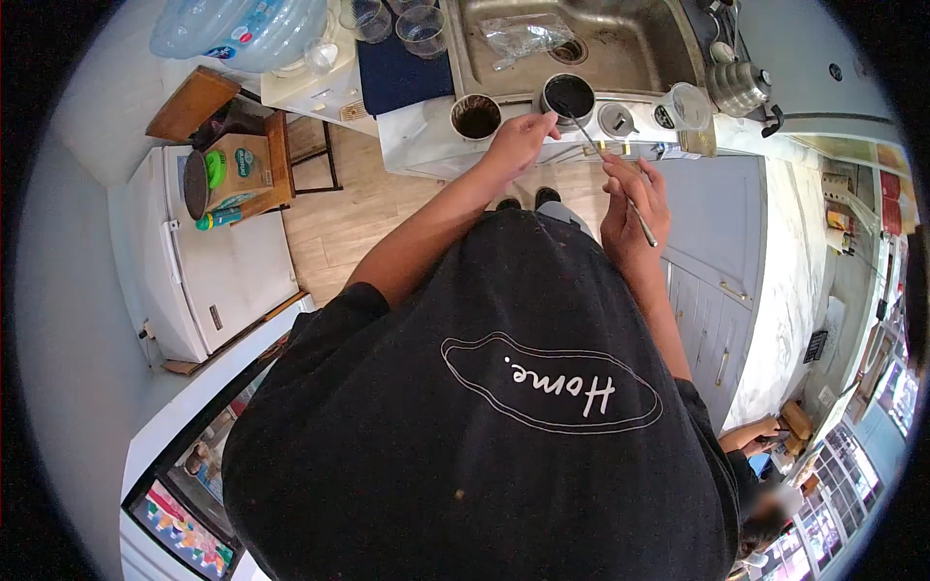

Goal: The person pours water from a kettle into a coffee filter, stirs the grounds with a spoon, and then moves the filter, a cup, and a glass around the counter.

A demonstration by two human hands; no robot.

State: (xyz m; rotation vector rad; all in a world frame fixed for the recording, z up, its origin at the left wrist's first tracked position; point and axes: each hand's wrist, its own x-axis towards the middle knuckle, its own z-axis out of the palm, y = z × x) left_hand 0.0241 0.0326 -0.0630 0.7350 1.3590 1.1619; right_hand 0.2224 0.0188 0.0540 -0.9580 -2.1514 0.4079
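My left hand (521, 141) is closed at the near side of a metal cup (568, 95) with dark contents, its fingertips gripping the rim or handle; which of these is partly hidden. Between the fingers of my right hand (635, 208) is a long-handled metal spoon (640, 223), slanting with its far end at the cup. Left of my left hand stands a pale cup (476, 116) with dark brown grounds-like contents. On the other side sits a small round metal lid-like piece (616, 120), and beyond it a clear plastic cup (686, 107) lies tilted.
Behind the cups is a steel sink (620, 58) with a clear plastic bag (525, 37) in it. Clear cups (420, 31) stand by a dark cloth (402, 73). A stacked metal vessel (739, 89) is at the right. Another person's hand (760, 431) shows at lower right.
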